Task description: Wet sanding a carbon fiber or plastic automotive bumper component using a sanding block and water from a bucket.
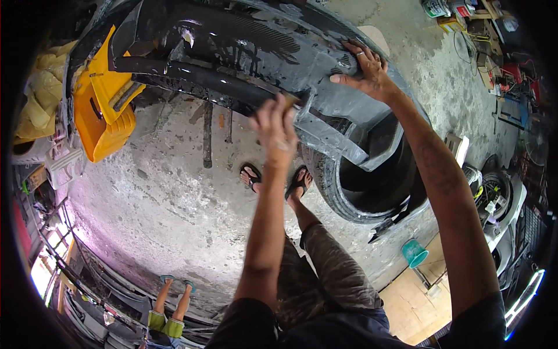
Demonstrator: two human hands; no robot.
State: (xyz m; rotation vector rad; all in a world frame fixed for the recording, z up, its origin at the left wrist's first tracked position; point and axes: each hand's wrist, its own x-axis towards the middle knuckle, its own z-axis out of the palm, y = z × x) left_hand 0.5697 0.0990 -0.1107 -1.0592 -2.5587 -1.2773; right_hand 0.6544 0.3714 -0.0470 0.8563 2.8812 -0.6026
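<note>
A large dark car bumper (232, 41) spans the upper middle, its surface wet and streaked, with a duller grey area at the right. At its near edge is my left hand (275, 129), blurred by motion. Its bent fingers press on a small tan piece (290, 100), too smeared to identify. My right hand (369, 74), with a ring on one finger, lies flat on the grey part, fingers spread and holding nothing. The bumper's right end rests over a tyre (328, 189), which shows beneath it.
A yellow plastic part (104, 110) stands by the bumper's left end. On the concrete floor (174, 215) are my sandalled feet and, at right, a teal bucket (414, 253). Another person's legs (168, 302) show at lower left. Tools and cans line the right side.
</note>
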